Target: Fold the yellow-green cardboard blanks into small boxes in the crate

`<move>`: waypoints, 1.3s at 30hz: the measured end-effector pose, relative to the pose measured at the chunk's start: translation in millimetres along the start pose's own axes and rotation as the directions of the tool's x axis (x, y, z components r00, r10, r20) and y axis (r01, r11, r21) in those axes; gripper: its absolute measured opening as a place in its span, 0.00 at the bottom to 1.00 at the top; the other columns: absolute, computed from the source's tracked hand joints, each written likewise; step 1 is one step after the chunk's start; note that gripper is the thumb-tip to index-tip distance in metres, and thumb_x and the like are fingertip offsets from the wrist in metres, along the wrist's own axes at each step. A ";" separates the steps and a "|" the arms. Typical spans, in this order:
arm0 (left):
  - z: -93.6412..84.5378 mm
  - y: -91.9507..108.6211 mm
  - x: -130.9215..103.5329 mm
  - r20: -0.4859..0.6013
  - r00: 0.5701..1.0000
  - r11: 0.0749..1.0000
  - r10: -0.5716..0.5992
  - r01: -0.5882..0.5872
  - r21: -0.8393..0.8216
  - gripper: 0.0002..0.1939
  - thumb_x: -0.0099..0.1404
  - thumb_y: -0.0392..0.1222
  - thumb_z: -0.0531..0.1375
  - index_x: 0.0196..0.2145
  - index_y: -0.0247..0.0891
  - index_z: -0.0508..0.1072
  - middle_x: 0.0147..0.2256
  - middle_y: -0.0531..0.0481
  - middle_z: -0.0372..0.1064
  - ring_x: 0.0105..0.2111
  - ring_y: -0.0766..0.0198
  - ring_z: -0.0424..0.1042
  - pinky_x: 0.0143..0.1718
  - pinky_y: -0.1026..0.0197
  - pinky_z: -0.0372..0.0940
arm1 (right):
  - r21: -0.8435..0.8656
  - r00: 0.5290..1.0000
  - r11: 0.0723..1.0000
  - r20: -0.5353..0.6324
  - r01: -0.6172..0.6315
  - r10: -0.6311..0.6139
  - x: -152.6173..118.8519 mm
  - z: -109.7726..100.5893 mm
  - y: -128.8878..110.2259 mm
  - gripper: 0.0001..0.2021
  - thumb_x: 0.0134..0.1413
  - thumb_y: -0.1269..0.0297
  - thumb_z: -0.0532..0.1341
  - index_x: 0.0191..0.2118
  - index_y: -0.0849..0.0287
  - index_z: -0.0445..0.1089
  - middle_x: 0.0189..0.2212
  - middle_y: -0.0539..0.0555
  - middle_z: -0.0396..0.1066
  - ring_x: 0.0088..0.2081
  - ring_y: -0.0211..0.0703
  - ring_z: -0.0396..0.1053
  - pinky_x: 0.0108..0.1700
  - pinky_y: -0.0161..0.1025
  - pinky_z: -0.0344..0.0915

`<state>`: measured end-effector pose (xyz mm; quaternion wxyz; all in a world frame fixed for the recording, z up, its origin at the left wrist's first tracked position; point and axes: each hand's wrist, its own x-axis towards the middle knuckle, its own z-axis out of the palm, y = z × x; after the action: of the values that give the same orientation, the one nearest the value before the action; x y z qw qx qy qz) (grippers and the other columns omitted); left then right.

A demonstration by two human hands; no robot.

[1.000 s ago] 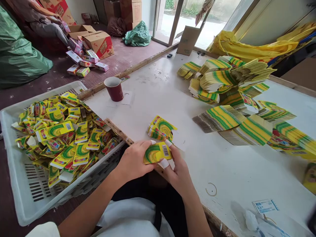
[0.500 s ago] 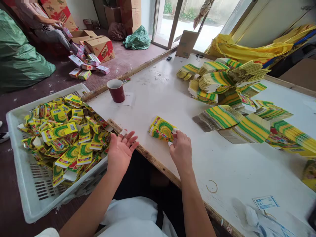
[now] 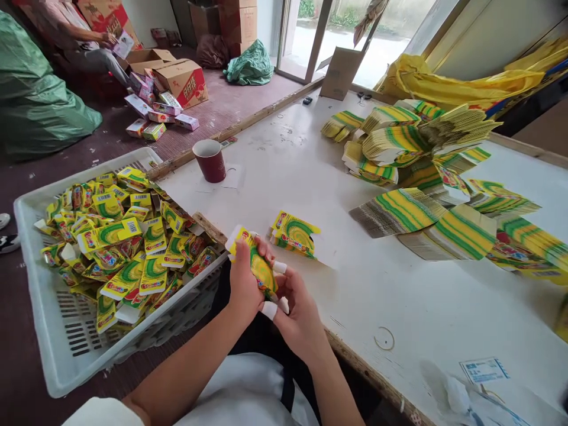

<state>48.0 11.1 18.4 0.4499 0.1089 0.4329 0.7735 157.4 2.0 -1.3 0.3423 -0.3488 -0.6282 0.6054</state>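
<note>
My left hand [image 3: 246, 278] is wrapped round a yellow-green printed carton [image 3: 262, 266], its white flap sticking out at the upper left. At the carton's lower right end is my right hand [image 3: 295, 310], thumb and fingers curled, with white covers on thumb and a fingertip; whether it grips the carton is hard to make out. A small stack of flat cartons [image 3: 293, 234] lies on the white table just beyond my hands. Left of me, a white plastic crate [image 3: 42, 331] holds a heap of folded yellow cartons [image 3: 110, 234].
A maroon mug [image 3: 209, 161] stands near the table's left edge. Bundles of flat cartons [image 3: 399, 213] cover the right back. A rubber band [image 3: 384, 338] and plastic wrap [image 3: 457, 393] lie nearer. A seated person [image 3: 84, 41] handles boxes at the back left.
My left hand, open before, has moved right and now holds a carton. My right hand has left the small stack and come down toward my left. The seated person's hands have shifted a box.
</note>
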 end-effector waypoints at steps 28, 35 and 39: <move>-25.1 12.8 -21.9 0.610 0.767 0.192 -0.200 -0.580 0.792 0.37 0.52 0.48 0.72 0.55 0.43 0.61 0.46 0.44 0.73 0.46 0.46 0.75 0.45 0.48 0.70 | -0.151 0.906 0.982 -0.388 0.117 -0.167 -12.7 -40.1 6.6 0.30 0.63 0.58 0.60 0.68 0.51 0.52 0.67 0.63 0.58 0.66 0.57 0.59 0.62 0.59 0.63; -29.9 3.3 -24.5 0.785 0.603 0.131 -0.138 -0.775 0.618 0.31 0.58 0.47 0.67 0.56 0.45 0.59 0.49 0.44 0.69 0.44 0.52 0.76 0.42 0.54 0.70 | 0.102 0.981 0.993 -0.176 -0.065 0.082 -8.9 -31.8 17.4 0.27 0.61 0.46 0.59 0.62 0.52 0.65 0.60 0.60 0.69 0.60 0.56 0.68 0.59 0.53 0.69; -30.7 1.4 -19.4 0.729 0.653 0.125 -0.203 -0.722 0.681 0.23 0.56 0.40 0.65 0.47 0.44 0.61 0.42 0.48 0.71 0.39 0.53 0.76 0.36 0.56 0.69 | -0.014 0.985 0.999 -0.164 0.043 -0.045 -12.5 -29.5 14.2 0.32 0.62 0.42 0.56 0.66 0.52 0.59 0.64 0.62 0.64 0.60 0.58 0.67 0.60 0.55 0.67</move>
<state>41.0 -22.1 5.3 0.2309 0.7243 0.5852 0.2822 189.5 7.1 -14.6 0.4046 -0.3854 -0.6085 0.5635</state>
